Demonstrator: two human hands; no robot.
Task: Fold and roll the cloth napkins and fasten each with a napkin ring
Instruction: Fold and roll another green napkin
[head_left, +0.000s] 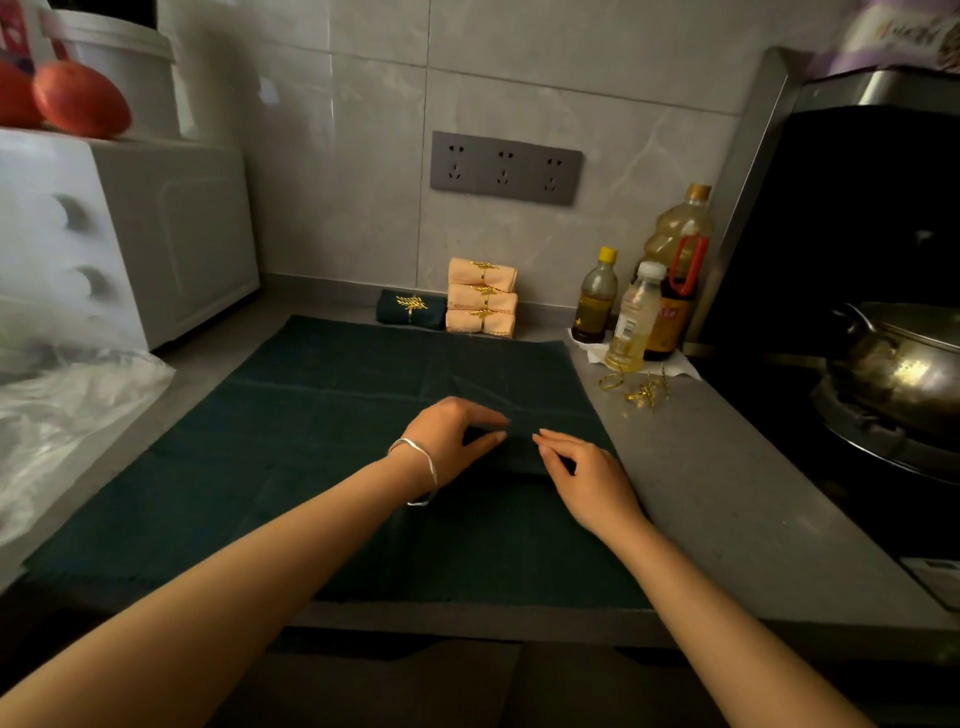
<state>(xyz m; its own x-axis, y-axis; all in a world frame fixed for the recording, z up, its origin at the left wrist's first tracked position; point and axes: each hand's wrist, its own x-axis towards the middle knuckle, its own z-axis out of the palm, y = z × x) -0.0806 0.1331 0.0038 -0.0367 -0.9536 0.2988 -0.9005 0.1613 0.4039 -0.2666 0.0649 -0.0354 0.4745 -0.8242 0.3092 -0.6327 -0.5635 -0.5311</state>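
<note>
Roll of green napkin (519, 451) lies between both hands, on spread green cloth (311, 441). Left hand (452, 436) pinches one end, probably to stop it unrolling; right hand (587, 478) touches the other end, grip unclear. Gold rings (639, 391) wait just beyond right hand, within reach.

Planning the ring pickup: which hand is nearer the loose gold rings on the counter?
Right. The right hand rests on the green napkin, just down-left of the rings; the left hand sits farther left.
</note>
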